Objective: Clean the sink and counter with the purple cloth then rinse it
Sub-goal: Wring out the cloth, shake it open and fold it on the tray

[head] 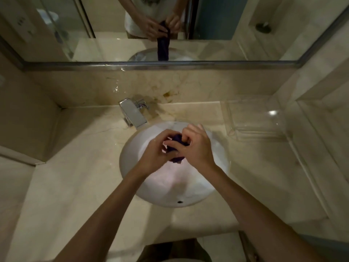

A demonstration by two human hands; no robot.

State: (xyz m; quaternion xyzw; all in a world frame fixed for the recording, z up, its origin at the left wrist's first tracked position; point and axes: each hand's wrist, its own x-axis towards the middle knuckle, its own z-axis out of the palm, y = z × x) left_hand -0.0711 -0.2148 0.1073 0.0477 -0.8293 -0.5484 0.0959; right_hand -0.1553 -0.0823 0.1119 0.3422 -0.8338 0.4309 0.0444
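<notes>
The purple cloth [177,140] is bunched up between both of my hands above the white oval sink [132,171]. My left hand [156,154] grips it from the left and my right hand [196,148] grips it from the right, fingers curled over it. A bit of cloth hangs out below my fingers. Most of the cloth is hidden inside my hands. The beige marble counter [79,176] surrounds the sink.
A chrome faucet [133,115] stands at the sink's back left, spout toward the basin. A clear plastic tray [255,120] sits on the counter at the right. A mirror [151,29] runs along the back wall. Brown stains [168,94] mark the backsplash.
</notes>
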